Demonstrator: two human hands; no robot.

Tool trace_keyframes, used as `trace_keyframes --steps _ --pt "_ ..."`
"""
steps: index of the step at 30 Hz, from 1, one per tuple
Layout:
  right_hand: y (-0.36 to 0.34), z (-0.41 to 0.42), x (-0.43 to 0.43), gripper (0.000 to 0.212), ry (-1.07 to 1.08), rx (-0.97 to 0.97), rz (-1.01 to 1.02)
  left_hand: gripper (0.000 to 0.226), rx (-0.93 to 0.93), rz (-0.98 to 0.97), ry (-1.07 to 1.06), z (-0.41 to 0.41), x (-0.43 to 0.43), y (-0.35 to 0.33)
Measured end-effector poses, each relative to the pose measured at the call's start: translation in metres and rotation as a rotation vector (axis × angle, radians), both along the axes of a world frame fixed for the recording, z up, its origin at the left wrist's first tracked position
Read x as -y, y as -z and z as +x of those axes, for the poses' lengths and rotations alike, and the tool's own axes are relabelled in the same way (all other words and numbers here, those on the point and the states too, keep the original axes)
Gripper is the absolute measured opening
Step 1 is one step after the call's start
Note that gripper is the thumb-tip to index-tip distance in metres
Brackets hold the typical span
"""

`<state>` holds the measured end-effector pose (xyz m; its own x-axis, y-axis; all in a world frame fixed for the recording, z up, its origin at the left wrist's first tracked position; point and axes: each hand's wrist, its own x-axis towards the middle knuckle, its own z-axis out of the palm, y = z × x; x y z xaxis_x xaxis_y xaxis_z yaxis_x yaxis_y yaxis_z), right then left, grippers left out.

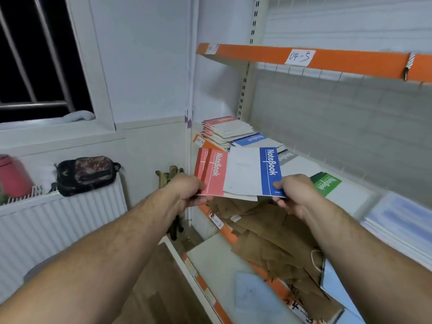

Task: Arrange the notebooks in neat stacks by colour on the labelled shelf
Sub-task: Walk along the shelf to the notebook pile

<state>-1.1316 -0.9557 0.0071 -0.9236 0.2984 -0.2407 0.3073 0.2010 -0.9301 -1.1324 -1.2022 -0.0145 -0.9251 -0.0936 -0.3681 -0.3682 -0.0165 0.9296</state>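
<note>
I hold two notebooks in front of the middle shelf. My left hand (187, 191) grips the near edge of a red notebook (211, 171). My right hand (292, 195) pinches the near corner of a blue notebook (254, 171), which overlaps the red one. On the shelf (350, 195) behind them stands a red stack (225, 129) at the far left, then a blue notebook (253, 139), a grey one (287, 157) and a green one (327, 183). A blurred blue pile (402, 218) lies at the right.
An orange-edged upper shelf bears a paper label "04-5" (300, 57). The shelf below holds several brown paper bags (268, 232). At the left a white radiator (58, 218) carries a dark pouch (86, 175) and a pink bottle (12, 176) under a window.
</note>
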Motion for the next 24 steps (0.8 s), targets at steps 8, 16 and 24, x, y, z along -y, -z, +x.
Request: trace_keyframes --steps 8,16,24 --pt "0.007 -0.055 0.051 0.01 0.058 -0.002 -0.054 0.008 -0.002 0.012 0.054 -0.076 0.054 -0.003" --pt "0.003 -0.13 0.054 0.013 0.107 -0.005 -0.045 0.008 -0.014 0.0 0.092 -0.161 0.06 -0.006" --pt "-0.009 -0.211 0.051 0.01 0.095 -0.03 -0.082 0.004 -0.06 -0.015 0.094 -0.246 0.055 -0.02"
